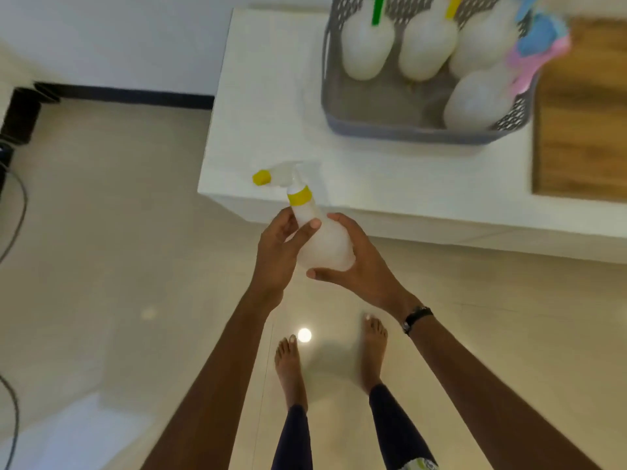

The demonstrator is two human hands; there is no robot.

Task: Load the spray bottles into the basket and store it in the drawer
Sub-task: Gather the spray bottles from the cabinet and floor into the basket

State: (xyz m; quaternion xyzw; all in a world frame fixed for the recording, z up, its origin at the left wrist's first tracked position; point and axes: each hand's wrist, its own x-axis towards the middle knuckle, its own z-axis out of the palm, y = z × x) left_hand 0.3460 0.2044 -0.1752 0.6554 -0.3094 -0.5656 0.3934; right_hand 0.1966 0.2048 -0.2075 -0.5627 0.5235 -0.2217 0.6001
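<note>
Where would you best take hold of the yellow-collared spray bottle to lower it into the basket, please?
Probably by the narrow neck just under the yellow collar of the spray bottle, coming from above with the left hand. The round body is wide and smooth, and a top grip keeps fingers clear of the four bottles already in the basket.

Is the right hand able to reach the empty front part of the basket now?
Probably not yet: the right hand is occupied, holding the yellow-collared bottle with the left hand. The basket stands open-topped, unblocked.
</note>
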